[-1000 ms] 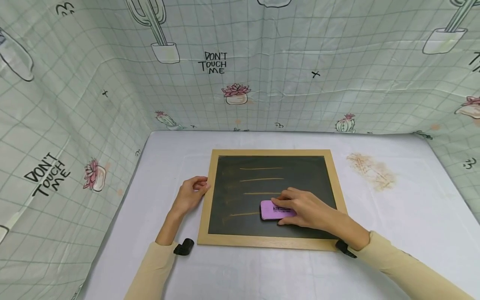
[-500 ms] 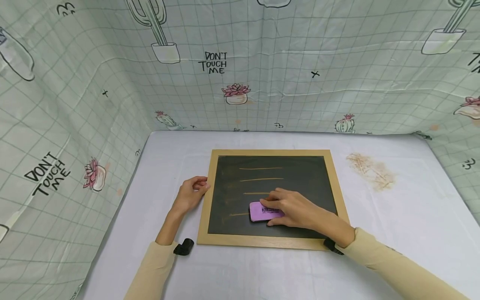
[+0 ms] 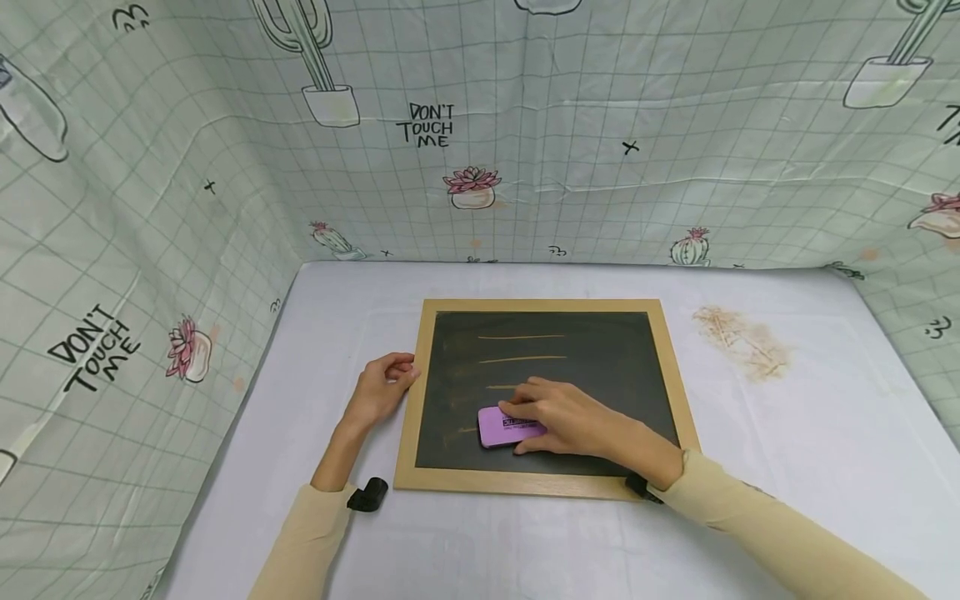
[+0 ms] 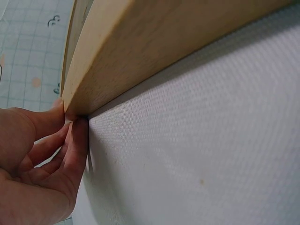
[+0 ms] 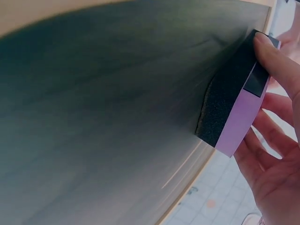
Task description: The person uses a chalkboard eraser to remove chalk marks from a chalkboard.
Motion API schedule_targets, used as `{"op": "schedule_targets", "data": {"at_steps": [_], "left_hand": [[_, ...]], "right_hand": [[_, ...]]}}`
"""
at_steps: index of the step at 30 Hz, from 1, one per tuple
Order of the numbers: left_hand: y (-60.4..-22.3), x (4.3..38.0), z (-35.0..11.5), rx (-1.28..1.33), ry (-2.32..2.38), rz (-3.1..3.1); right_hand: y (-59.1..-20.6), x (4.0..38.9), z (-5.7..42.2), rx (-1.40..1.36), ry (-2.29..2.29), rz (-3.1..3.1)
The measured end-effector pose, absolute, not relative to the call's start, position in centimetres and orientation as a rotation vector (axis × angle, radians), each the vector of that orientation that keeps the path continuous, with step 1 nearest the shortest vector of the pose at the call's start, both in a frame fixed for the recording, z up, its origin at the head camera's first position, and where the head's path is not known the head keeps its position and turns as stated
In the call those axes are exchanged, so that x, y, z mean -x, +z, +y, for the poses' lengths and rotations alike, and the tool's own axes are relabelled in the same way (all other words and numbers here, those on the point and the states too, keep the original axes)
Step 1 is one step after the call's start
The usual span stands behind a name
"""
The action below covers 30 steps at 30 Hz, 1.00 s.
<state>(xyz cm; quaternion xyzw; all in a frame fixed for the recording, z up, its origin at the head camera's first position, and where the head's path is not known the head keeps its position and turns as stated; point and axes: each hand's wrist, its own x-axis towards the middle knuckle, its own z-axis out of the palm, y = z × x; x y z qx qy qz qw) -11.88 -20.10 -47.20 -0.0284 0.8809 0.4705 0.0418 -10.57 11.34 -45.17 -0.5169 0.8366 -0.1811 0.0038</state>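
A wood-framed chalkboard (image 3: 615,350) lies flat on the white-covered table. My right hand (image 3: 566,418) grips a purple eraser (image 3: 493,427), thumb on one long side and fingers on the other, on the lower middle of the board. Its black felt face (image 5: 227,89) shows in the right wrist view, against the dark surface. My left hand (image 3: 380,392) holds the board's left frame edge; in the left wrist view the thumb and fingertips (image 4: 80,133) meet the wood (image 4: 108,70). Yellow chalk lines (image 3: 522,359) run across above the eraser, and a short piece of a lower line shows left of it.
A tan powdery stain (image 3: 742,342) marks the cloth right of the board. Grid-patterned curtains (image 3: 540,125) with cactus drawings rise behind the table and at both sides. A black camera (image 3: 367,494) sits by the left wrist.
My right hand has slid the eraser leftward along the lowest chalk line, and only a short piece of that line shows now. The left hand has stayed still.
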Motion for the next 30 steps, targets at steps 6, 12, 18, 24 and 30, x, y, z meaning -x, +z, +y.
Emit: {"op": "schedule_targets", "data": {"at_steps": [6,12,18,24,30], "left_hand": [[-47.3,11.9,-20.1,0.089,1.433,2.704],[-47.4,11.9,-20.1,0.092,1.439,2.701],[-47.3,11.9,-20.0,0.088,1.448,2.701],[-47.1,11.8,-20.0,0.102,1.439,2.700],[-47.0,11.7,-20.0,0.086,1.443,2.693]], "right_hand": [[-45.1,10.7,9.9,1.660,-0.554,2.585],[-45.1,10.8,8.7,1.696,-0.534,2.559],[-45.0,10.7,7.2,1.727,-0.510,2.540],[-45.1,10.6,5.7,1.820,-0.468,2.548],[-45.0,10.5,5.3,1.847,-0.439,2.559]]}}
